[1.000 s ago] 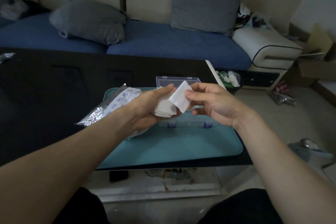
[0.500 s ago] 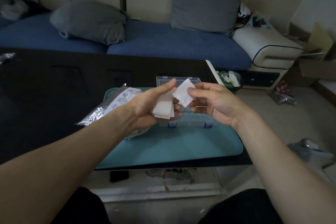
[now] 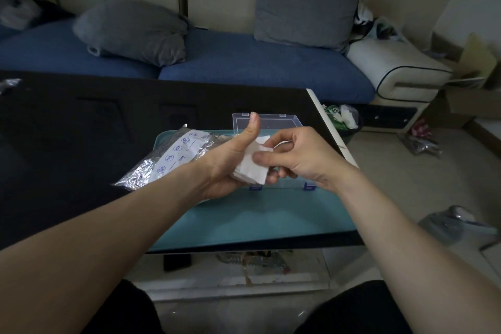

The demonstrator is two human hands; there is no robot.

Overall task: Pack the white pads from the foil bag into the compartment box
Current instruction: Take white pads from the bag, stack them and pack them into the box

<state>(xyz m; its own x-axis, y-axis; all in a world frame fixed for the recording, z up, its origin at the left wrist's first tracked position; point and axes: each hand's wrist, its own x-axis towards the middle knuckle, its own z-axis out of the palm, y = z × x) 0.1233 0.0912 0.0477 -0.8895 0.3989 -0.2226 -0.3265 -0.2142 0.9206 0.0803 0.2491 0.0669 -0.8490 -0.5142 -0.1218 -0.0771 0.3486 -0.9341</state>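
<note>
Behind a dark counter [image 3: 81, 122], a blue sofa [image 3: 244, 62] with two grey cushions [image 3: 130, 30] runs along a pale wall. On the counter lies a teal mat [image 3: 257, 214], and on its far left part rests a crinkled foil bag [image 3: 162, 163] with a white printed label, its mouth turned toward the person's hands. A clear compartment box [image 3: 267, 122] sits on the far side of the mat with its lid raised; two blue latches show on its near edge, and its compartments are hidden behind the hands.

Above the box, the left hand [image 3: 230, 160] cradles a small stack of white pads [image 3: 250, 168] in its curled fingers, thumb pointing straight up. The right hand [image 3: 295, 154] meets it from the right, thumb pressed on the top pad and fingers curled round the stack's far edge, pinching it. Both bare forearms reach in from the bottom corners.

A small bin [image 3: 343, 119] with white and green litter stands just beyond the counter's right edge, and a beige padded seat [image 3: 398, 73] sits beside the sofa's end. Cardboard boxes [image 3: 471, 95] fill the right corner.
</note>
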